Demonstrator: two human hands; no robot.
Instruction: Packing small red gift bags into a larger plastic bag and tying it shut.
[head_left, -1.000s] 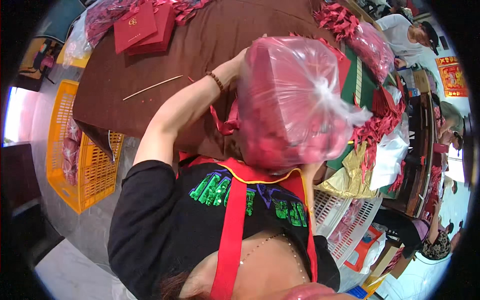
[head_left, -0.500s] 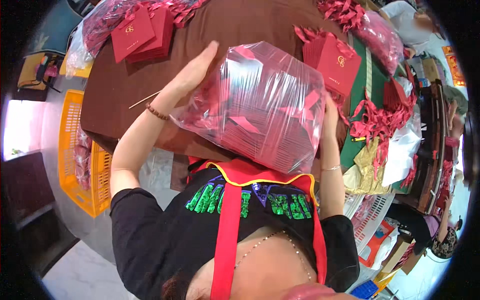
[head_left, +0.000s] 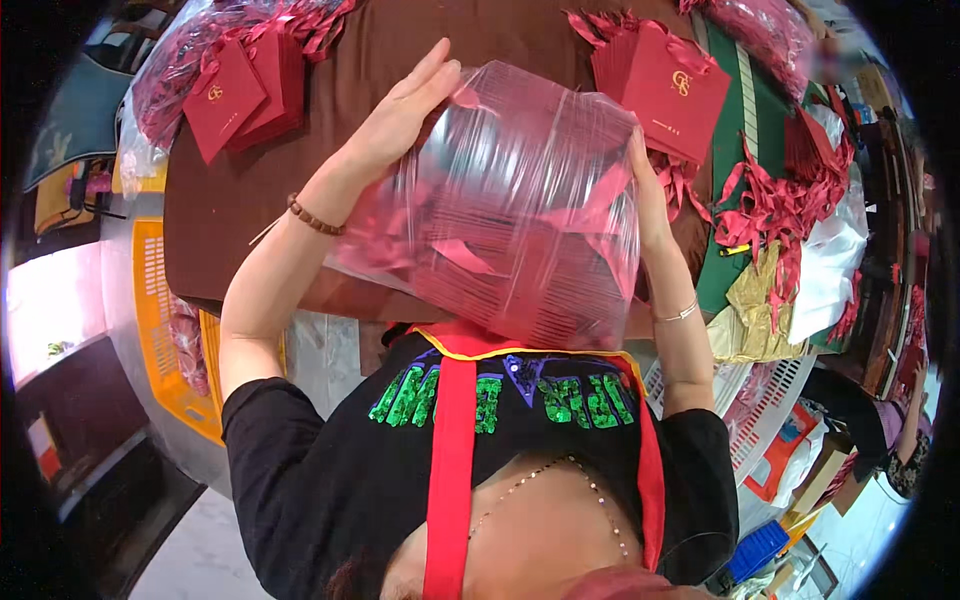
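The far side and underside of the clear plastic bag [head_left: 520, 215] are out of my sight, and glare on its creased film obscures part of the red stack [head_left: 540, 290] inside. It hides some fingers of my right hand [head_left: 648, 190]; the palm of my left hand [head_left: 405, 115] is turned from view. My left forearm [head_left: 270, 270] covers most of a thin stick [head_left: 264, 233]. The top edge cuts off the table [head_left: 480, 25]; at the far right, a co-worker [head_left: 890, 425] is cropped by the dark rim.
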